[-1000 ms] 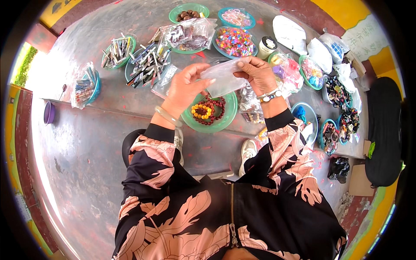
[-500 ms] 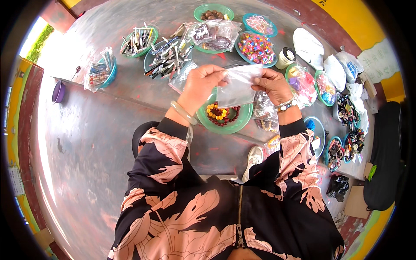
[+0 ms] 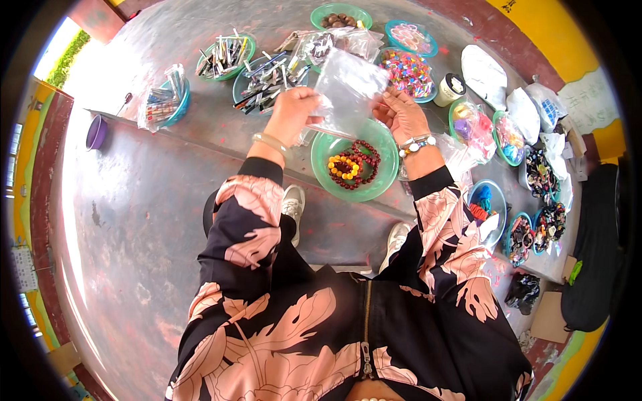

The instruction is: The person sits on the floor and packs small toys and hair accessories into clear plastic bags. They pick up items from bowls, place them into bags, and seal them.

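A clear plastic bag [image 3: 348, 93] is stretched between my two hands and looks flat, with nothing visible inside. My left hand [image 3: 294, 112] pinches its left edge, thumb and fingers closed. At its right edge my right hand [image 3: 402, 115] grips it with bent fingers. Just below the bag stands a green bowl [image 3: 321, 170] holding a dark red bead bracelet [image 3: 373, 168] and a yellow bead bracelet [image 3: 341, 167].
Beyond my hands are bowls of pens [image 3: 269, 83], a bowl of colourful small pieces [image 3: 409, 72] and a bowl of brown round beads [image 3: 340, 21]. A lidded cup [image 3: 449, 89], white bags [image 3: 484, 75] and more bowls line the right. A purple bucket [image 3: 97, 132] stands far left.
The plastic bag has tilted and now stands taller between my hands. My hands have shifted slightly left, and more of the green bowl and the bracelets shows.
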Action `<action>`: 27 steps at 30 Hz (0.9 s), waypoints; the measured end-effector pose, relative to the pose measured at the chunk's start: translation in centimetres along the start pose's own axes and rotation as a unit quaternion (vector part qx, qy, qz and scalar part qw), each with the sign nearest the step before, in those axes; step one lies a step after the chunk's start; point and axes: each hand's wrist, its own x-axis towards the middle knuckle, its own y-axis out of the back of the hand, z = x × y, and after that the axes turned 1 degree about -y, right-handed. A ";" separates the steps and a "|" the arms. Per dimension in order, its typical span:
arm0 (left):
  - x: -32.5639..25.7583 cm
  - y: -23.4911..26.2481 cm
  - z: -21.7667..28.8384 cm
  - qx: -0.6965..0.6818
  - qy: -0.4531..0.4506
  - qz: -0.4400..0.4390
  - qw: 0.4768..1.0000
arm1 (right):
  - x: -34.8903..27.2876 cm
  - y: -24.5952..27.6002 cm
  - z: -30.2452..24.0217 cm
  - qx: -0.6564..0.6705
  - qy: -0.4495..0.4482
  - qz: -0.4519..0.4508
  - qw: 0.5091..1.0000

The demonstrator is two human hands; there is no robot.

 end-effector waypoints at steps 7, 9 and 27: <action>6.2 6.5 -7.6 -0.024 0.123 -0.002 0.992 | -0.5 0.3 -0.3 -0.110 -0.032 -0.026 0.993; 7.3 7.5 -10.3 -0.047 0.158 0.004 0.986 | -1.0 0.5 -0.1 -0.140 -0.054 -0.028 0.988; 12.6 6.5 -20.0 0.011 -0.053 0.173 0.983 | -1.6 1.2 1.7 -0.249 -0.164 -0.111 0.948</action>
